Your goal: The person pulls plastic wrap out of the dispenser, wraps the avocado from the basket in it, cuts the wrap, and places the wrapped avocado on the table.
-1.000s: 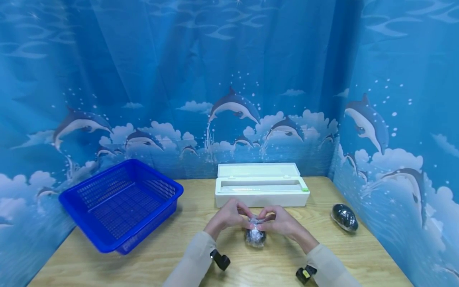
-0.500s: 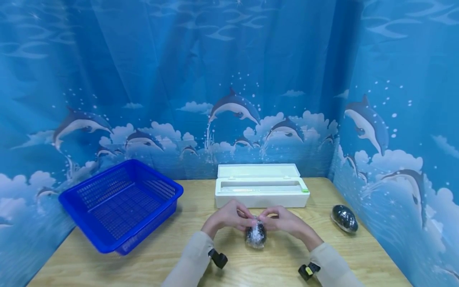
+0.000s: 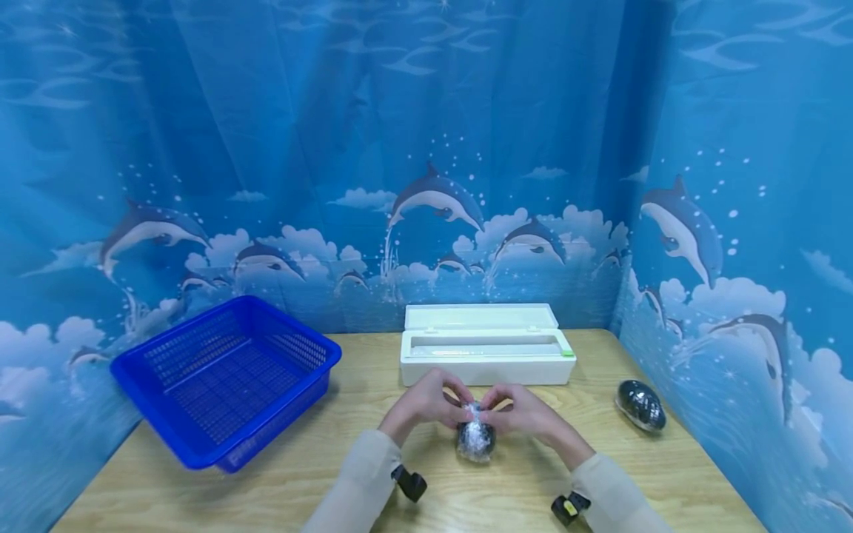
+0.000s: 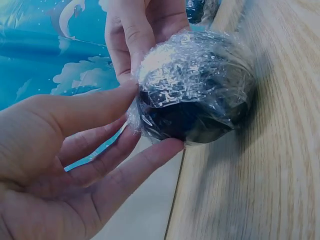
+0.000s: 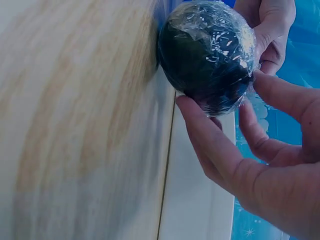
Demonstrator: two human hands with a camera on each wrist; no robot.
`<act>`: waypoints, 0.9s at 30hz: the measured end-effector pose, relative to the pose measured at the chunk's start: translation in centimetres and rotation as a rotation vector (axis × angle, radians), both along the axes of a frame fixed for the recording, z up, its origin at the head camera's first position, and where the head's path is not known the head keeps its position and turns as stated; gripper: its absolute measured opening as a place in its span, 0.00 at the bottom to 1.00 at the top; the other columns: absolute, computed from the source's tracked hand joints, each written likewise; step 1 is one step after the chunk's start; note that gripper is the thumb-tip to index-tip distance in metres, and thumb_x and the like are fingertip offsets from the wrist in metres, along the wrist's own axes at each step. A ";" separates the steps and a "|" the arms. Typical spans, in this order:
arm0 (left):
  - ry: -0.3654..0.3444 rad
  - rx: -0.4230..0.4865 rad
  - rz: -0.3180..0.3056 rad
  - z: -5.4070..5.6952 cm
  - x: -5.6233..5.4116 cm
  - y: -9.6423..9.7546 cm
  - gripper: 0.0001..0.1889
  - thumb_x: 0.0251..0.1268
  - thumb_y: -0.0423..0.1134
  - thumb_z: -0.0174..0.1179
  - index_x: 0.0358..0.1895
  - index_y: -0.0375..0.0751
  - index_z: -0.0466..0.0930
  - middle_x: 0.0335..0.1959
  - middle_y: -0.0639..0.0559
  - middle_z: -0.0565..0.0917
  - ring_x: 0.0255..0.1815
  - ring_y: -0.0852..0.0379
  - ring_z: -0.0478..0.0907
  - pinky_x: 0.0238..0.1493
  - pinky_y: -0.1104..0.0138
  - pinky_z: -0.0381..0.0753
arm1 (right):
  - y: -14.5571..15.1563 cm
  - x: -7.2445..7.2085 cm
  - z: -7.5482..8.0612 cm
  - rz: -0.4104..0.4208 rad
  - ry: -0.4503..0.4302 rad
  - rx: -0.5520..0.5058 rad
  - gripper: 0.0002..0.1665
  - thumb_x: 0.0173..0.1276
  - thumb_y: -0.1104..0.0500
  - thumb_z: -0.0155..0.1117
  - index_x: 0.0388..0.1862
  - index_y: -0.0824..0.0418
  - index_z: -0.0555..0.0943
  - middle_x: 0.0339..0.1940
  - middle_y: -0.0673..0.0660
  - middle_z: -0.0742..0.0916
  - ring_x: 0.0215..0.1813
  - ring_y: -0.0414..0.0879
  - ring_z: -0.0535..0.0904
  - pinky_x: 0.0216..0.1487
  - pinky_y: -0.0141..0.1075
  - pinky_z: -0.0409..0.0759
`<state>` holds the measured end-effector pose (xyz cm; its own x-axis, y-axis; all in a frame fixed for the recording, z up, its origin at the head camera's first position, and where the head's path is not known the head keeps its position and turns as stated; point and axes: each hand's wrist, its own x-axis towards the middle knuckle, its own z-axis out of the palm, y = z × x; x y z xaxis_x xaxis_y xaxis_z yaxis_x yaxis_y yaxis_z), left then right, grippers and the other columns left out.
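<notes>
A dark, rounded thing in crinkled cling film (image 3: 476, 442) rests on the table in front of me; its exact kind is hidden by the wrap. At its far end, my left hand (image 3: 433, 400) pinches the gathered film between thumb and fingers. From the other side my right hand (image 3: 521, 409) pinches the same bunched film (image 3: 474, 409). The left wrist view has the glossy wrap (image 4: 195, 75) beside my left thumb, with a fingertip touching the dark underside. In the right wrist view, fingertips of my right hand (image 5: 270, 165) touch the wrapped thing (image 5: 207, 55).
A white cling film box (image 3: 488, 370) with its lid up stands behind my hands. On the left is a blue plastic basket (image 3: 226, 451). A second dark oval thing in film (image 3: 640, 406) lies near the table's right edge. A dolphin-print curtain (image 3: 300, 148) encloses the table.
My hands have worked the film at the far end with small finger shifts, staying in the same place. The wrapped thing has barely moved; basket, box and second oval thing have not.
</notes>
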<state>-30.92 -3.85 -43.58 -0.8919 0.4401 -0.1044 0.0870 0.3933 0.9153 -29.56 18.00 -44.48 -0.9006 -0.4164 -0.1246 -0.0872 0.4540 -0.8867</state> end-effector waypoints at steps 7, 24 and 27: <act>0.004 -0.029 0.030 0.0 -0.1 -0.1 0.09 0.48 0.26 0.78 0.34 0.39 0.91 0.37 0.44 0.92 0.38 0.51 0.89 0.34 0.63 0.91 | -0.1 0.3 0.3 0.027 -0.107 0.017 0.34 0.71 0.58 0.70 0.68 0.75 0.70 0.49 0.68 0.87 0.43 0.50 0.87 0.43 0.47 0.91; 0.005 -0.047 -0.019 0.1 0.2 -0.4 0.12 0.50 0.23 0.76 0.37 0.35 0.86 0.35 0.45 0.86 0.30 0.53 0.84 0.31 0.61 0.91 | 0.2 0.3 0.5 0.172 -0.123 -0.027 0.31 0.73 0.62 0.67 0.69 0.77 0.70 0.50 0.68 0.87 0.44 0.49 0.87 0.43 0.47 0.91; -0.077 -0.064 -0.022 0.1 0.2 -0.4 0.16 0.53 0.25 0.76 0.45 0.35 0.83 0.40 0.41 0.86 0.30 0.48 0.86 0.33 0.57 0.91 | 0.4 0.3 0.5 0.195 -0.138 -0.055 0.32 0.72 0.63 0.67 0.69 0.75 0.70 0.51 0.69 0.87 0.46 0.51 0.87 0.44 0.48 0.91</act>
